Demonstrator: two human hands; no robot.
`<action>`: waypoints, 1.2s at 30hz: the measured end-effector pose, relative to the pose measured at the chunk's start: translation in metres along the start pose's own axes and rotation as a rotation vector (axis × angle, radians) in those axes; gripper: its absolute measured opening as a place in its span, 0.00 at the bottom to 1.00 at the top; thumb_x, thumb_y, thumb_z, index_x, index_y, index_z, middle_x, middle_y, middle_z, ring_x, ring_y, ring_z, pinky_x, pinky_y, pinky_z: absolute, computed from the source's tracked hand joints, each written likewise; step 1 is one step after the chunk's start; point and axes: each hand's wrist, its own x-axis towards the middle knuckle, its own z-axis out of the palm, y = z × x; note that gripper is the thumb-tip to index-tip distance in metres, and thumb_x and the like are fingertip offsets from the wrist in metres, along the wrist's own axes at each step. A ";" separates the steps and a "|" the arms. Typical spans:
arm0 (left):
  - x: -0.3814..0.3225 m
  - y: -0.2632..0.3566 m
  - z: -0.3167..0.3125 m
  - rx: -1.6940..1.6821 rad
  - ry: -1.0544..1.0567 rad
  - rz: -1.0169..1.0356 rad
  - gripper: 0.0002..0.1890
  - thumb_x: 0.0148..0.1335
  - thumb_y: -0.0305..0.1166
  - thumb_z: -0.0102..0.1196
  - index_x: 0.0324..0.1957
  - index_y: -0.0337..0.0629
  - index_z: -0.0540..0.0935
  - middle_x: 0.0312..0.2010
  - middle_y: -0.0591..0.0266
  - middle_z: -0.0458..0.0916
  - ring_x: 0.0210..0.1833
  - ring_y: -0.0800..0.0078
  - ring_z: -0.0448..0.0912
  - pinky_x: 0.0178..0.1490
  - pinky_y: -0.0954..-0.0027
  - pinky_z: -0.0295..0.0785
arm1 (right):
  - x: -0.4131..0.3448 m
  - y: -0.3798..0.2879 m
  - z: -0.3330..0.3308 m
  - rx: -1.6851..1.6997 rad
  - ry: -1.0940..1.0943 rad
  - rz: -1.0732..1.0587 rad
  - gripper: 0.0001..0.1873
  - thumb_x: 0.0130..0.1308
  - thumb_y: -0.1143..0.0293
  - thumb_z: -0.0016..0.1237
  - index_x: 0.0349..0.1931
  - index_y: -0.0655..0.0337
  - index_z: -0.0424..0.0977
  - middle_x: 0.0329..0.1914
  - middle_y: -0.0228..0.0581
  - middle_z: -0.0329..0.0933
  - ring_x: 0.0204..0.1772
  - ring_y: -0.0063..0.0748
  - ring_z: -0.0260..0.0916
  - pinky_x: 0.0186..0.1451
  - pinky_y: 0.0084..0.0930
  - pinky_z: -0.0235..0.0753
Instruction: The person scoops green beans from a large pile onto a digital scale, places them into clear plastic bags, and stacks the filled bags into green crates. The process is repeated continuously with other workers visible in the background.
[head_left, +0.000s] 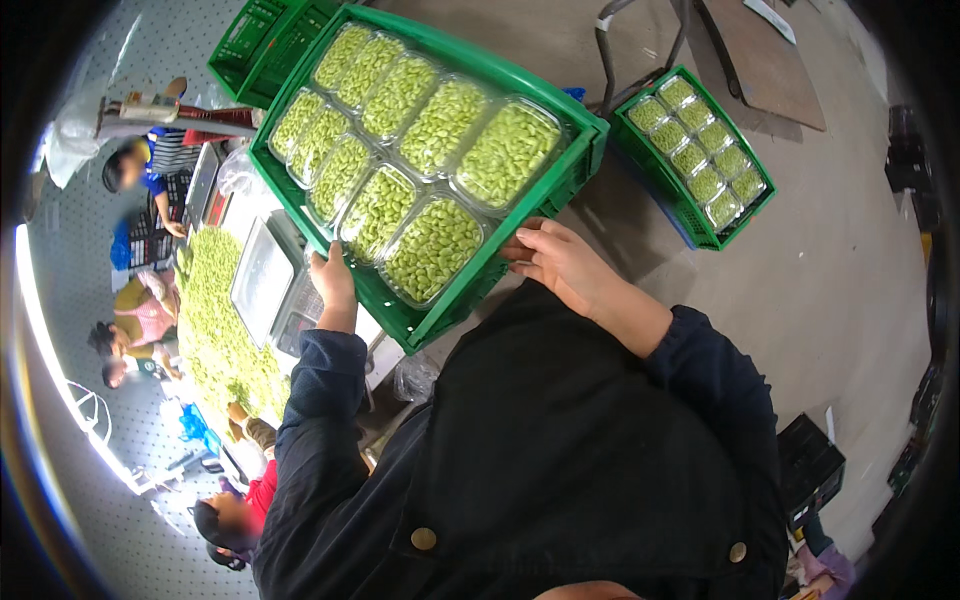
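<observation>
A green plastic crate (517, 66) is in front of me, with two rows of clear plastic boxes in it. Each box is full of shelled green beans (433, 251). My left hand (333, 289) grips the crate's left side, thumb over the rim. At the near right side, my right hand (553, 259) has its fingers against the crate wall under the rim; some fingertips are hidden there. The box nearest my body lies between the two hands, and a strip of bare crate floor shows at the near corner.
A second green crate (721, 241) with similar boxes stands on the right near a metal trolley handle (606, 52). To the left is a table with loose beans (217, 322) and a lidded clear box (262, 281). Several people work around it. A black crate (810, 465) lies lower right.
</observation>
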 end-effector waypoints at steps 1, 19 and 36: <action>-0.006 0.007 -0.001 -0.004 0.002 0.000 0.17 0.61 0.38 0.55 0.40 0.29 0.78 0.30 0.51 0.80 0.34 0.62 0.77 0.42 0.61 0.70 | 0.009 0.001 0.003 0.030 -0.015 0.045 0.11 0.71 0.66 0.45 0.45 0.63 0.72 0.46 0.39 0.77 0.49 0.30 0.74 0.57 0.30 0.71; -0.041 0.040 -0.005 -0.289 -0.053 -0.106 0.12 0.63 0.30 0.52 0.45 0.32 0.74 0.30 0.61 0.76 0.33 0.75 0.70 0.37 0.70 0.67 | 0.032 -0.019 0.037 0.220 0.170 0.380 0.03 0.69 0.72 0.47 0.35 0.60 0.70 0.34 0.37 0.70 0.45 0.35 0.69 0.54 0.36 0.69; -0.138 0.152 0.042 -0.667 0.008 -0.387 0.20 0.55 0.25 0.55 0.49 0.35 0.66 0.31 0.61 0.72 0.29 0.73 0.71 0.31 0.69 0.69 | 0.025 -0.163 0.002 -0.177 0.036 0.052 0.08 0.71 0.69 0.45 0.34 0.60 0.65 0.27 0.36 0.67 0.35 0.35 0.68 0.54 0.41 0.72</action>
